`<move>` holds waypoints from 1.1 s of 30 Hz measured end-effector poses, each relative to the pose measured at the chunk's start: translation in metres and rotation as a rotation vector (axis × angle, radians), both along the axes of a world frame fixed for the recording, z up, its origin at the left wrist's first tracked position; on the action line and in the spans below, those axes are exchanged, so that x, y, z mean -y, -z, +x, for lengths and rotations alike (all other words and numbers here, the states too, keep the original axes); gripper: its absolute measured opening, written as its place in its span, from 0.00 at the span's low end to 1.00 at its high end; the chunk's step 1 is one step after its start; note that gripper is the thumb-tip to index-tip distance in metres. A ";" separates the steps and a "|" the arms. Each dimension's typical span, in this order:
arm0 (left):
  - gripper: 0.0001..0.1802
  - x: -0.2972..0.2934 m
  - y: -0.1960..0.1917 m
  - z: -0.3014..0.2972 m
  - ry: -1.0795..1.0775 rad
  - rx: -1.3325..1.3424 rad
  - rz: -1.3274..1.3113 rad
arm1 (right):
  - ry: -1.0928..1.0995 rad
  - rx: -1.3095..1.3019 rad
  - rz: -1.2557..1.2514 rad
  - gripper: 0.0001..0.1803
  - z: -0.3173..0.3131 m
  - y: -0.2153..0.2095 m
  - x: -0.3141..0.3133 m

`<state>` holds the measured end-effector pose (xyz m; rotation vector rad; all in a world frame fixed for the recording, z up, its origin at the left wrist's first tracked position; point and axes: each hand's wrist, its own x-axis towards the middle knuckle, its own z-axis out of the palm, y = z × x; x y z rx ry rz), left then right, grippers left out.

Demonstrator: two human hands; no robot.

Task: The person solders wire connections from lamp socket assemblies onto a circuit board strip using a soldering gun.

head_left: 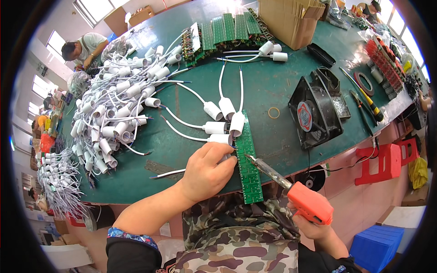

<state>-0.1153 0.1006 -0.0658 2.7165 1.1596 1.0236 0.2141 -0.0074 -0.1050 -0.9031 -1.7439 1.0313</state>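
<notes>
My left hand (207, 170) is closed at the left edge of a long green circuit board (249, 170), its fingers around a white lamp socket that they mostly cover. A white cable (170, 173) runs out to the left from under this hand. My right hand (314, 227) grips the orange handle of a soldering iron (275, 174). The iron's tip points at the board, close to my left fingertips; whether it touches cannot be made out. Several white lamp sockets (214, 128) with cables lie along the board's upper part, and one socket (236, 123) overlaps its far end.
A big heap of white lamp sockets (122, 86) covers the table's left. Stacked green circuit boards (227, 28) and a cardboard box (291, 20) stand at the back. To the right are a black fan (314, 111), pliers (362, 113), a screwdriver (371, 102) and a tape roll (364, 84). Another person (86, 48) sits far left.
</notes>
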 end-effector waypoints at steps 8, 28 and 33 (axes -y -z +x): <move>0.12 -0.003 -0.001 0.002 0.012 -0.034 0.057 | 0.132 -0.008 -0.005 0.16 -0.022 -0.020 -0.010; 0.13 -0.004 -0.002 0.003 0.028 -0.040 0.089 | 0.149 0.072 0.069 0.11 -0.027 -0.020 -0.009; 0.12 -0.004 -0.002 0.002 0.030 -0.039 0.094 | 0.017 0.153 0.190 0.34 -0.010 -0.008 -0.009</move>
